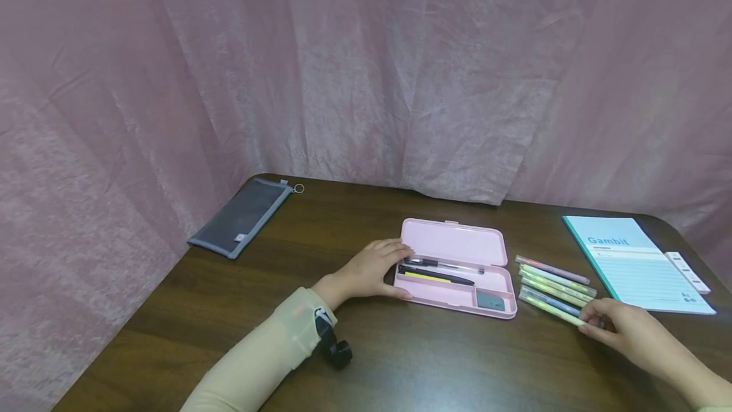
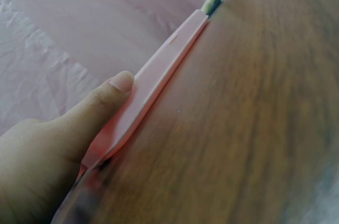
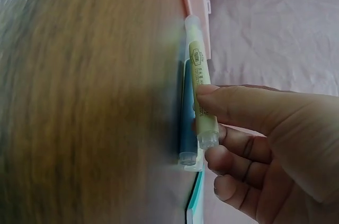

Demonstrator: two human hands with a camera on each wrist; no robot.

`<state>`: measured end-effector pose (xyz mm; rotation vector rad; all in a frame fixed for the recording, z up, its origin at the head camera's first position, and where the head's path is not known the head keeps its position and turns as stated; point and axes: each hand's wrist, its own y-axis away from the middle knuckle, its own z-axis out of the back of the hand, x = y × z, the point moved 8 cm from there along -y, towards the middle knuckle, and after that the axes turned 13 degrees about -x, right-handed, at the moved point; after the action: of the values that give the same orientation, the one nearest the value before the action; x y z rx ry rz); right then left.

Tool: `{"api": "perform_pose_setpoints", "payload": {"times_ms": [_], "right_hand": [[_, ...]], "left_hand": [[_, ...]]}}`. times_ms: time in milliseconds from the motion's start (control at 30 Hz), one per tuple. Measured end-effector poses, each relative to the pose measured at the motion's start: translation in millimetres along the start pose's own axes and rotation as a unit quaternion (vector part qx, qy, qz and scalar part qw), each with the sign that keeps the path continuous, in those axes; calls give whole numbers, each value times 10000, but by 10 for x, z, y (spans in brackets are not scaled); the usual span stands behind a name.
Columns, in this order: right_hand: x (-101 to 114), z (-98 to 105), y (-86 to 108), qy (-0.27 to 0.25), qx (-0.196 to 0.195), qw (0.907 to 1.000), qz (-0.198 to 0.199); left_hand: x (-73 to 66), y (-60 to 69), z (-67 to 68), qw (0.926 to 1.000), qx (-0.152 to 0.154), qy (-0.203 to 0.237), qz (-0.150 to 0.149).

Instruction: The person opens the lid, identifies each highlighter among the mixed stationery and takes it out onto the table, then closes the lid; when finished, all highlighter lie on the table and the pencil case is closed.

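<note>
An open pink pencil case (image 1: 457,241) lies on the table with its lid tipped back. My left hand (image 1: 374,269) holds its left end, the thumb against the near side. Inside the case are a clear pen with a black grip (image 1: 437,264), a black and yellow pen (image 1: 437,275) and a grey eraser-like block (image 1: 490,300). To the right, several highlighters (image 1: 551,283) lie side by side. My right hand (image 1: 626,329) pinches the end of the nearest one, a yellow highlighter (image 3: 196,49), between thumb and fingers. Just beside that is a blue highlighter (image 3: 187,123).
A grey mesh zip pouch (image 1: 243,218) lies at the table's far left. On the right is a notebook (image 1: 640,266) with a teal spine, and a white strip-shaped item (image 1: 688,272) sticks out beside it. Pink curtain (image 1: 366,81) hangs along the back edge.
</note>
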<state>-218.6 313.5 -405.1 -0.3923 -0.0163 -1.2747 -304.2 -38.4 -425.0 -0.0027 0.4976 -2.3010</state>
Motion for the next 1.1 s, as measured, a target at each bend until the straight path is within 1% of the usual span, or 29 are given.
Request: {"api": "perform_pose_setpoints", "payload": {"times_ms": [133, 467, 667, 867, 967, 1100], "right_hand": [[-22, -14, -5, 69, 5, 10000, -11], [-14, -10, -17, 74, -237, 9995, 196], [-22, -25, -8, 107, -258, 9993, 259], [-18, -5, -4, 129, -168, 9996, 201], [14, 44, -7, 84, -316, 9991, 277], [78, 113, -6, -14, -670, 9963, 529]], "left_hand": [[8, 1, -5, 10000, -5, 17, 18], [29, 4, -22, 9999, 57, 55, 107], [14, -4, -11, 9999, 84, 83, 105], [16, -7, -12, 9999, 133, 12, 99], [15, -6, -4, 9999, 135, -6, 88], [7, -9, 5, 9999, 142, -22, 64]]}}
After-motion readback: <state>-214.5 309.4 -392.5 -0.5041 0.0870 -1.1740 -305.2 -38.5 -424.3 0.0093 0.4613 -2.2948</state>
